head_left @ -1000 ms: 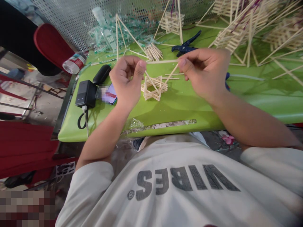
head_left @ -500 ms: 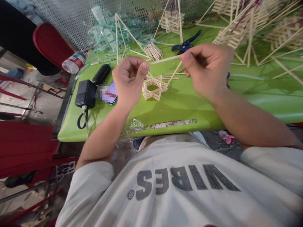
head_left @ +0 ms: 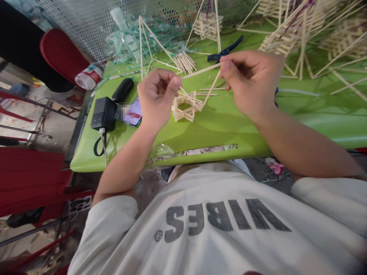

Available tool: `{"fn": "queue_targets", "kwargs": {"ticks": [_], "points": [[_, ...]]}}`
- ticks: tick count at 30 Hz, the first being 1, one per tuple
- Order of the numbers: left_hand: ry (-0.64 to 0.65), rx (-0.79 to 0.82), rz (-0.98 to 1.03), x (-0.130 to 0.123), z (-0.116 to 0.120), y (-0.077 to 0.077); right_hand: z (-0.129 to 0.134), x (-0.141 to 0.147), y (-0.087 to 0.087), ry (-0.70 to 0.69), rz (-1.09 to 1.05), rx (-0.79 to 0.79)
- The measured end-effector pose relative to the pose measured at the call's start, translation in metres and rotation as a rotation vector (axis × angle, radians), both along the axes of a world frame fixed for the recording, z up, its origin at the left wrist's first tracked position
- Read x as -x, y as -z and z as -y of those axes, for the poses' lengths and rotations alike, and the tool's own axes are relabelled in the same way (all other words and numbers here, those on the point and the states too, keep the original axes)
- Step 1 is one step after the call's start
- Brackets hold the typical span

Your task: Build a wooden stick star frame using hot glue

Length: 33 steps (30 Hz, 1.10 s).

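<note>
A thin wooden stick [head_left: 201, 71] spans the gap between my two hands. My left hand [head_left: 158, 93] pinches its left end between thumb and finger. At the other end, the thumb and fingers of my right hand [head_left: 248, 76] are closed on it, where a second, slanting stick [head_left: 211, 88] also meets the fingertips. That slanting stick runs down to a small star-shaped frame of stacked sticks [head_left: 187, 107] on the green tabletop. Another stick rises from the frame towards my left fingertips. The exact joints are hidden by my fingers.
Behind my hands lie blue-handled pliers [head_left: 226, 51] and a bundle of short sticks [head_left: 185, 62]. Stick structures [head_left: 298, 38] crowd the back right. On the left are a black power bank [head_left: 103, 113], a phone [head_left: 134, 112], a black case [head_left: 123, 89] and a plastic bottle [head_left: 89, 75].
Both hands keep their pinch on the stick. My left hand has shifted very slightly right, and the right end of the stick sits a little higher.
</note>
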<state>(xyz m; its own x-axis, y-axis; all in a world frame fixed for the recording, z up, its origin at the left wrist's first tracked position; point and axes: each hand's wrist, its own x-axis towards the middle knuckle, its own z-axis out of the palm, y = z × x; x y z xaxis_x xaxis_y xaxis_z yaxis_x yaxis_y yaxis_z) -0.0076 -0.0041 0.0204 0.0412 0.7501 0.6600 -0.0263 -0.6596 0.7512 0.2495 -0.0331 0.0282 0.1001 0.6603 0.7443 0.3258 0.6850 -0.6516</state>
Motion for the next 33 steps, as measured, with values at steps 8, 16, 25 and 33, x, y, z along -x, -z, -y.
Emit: {"fn": "queue_targets", "kwargs": {"ticks": [8, 16, 25, 33], "points": [[0.058, -0.021, -0.056, 0.008, -0.006, 0.002, 0.000, -0.002, 0.000, 0.010, 0.027, 0.006], [-0.025, 0.016, -0.049, 0.004, 0.001, 0.005, -0.003, -0.002, 0.004, -0.043, 0.032, 0.023], [-0.007, 0.049, 0.023, -0.007, 0.016, -0.006, -0.002, 0.002, 0.004, -0.045, 0.004, 0.033], [-0.003, 0.084, 0.013, -0.002, 0.012, -0.001, 0.000, -0.001, 0.006, 0.039, 0.064, 0.076]]}}
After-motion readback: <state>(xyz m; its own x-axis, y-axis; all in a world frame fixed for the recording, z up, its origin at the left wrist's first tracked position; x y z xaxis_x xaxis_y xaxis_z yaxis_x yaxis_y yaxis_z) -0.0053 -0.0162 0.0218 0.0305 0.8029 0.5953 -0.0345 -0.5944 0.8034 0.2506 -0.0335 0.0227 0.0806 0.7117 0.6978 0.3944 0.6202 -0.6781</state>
